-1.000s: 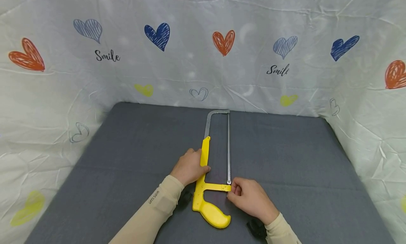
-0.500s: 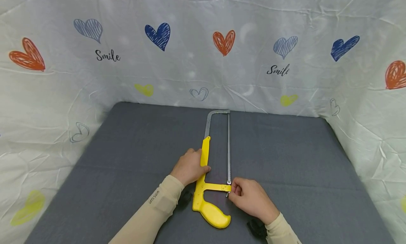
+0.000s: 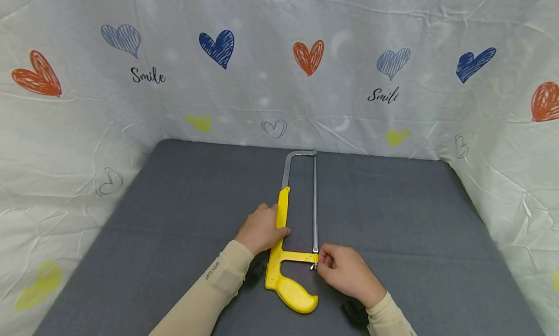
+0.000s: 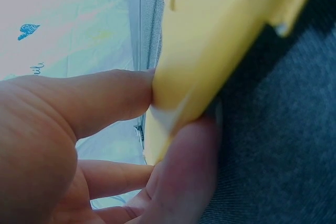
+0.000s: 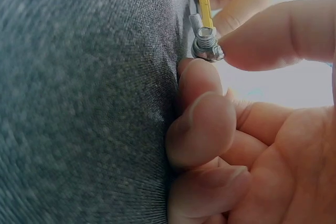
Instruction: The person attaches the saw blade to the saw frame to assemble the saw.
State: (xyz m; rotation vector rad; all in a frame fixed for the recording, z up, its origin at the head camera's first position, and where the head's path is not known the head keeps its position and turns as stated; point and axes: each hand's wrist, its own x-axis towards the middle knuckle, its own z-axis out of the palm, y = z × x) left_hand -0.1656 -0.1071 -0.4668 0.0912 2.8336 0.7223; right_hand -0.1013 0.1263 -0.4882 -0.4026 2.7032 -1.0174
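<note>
A hacksaw [image 3: 285, 258] with a yellow handle and frame arm lies flat on the grey mat [image 3: 174, 219], its thin blade [image 3: 315, 205] running away from me to a metal bow [image 3: 293, 157]. My left hand [image 3: 261, 230] grips the yellow frame [image 4: 210, 45] between thumb and fingers. At the blade's near end my right hand [image 3: 338, 268] pinches the small metal nut [image 5: 207, 45] with thumb and fingertip, the other fingers curled beneath it.
A white cloth [image 3: 279, 83] printed with coloured hearts and "Smile" walls in the mat at the back and on both sides. Black wrist-camera mounts [image 3: 354, 312] show under both sleeves.
The right hand's fingers have shifted slightly at the nut; the saw and the left hand stay where they were.
</note>
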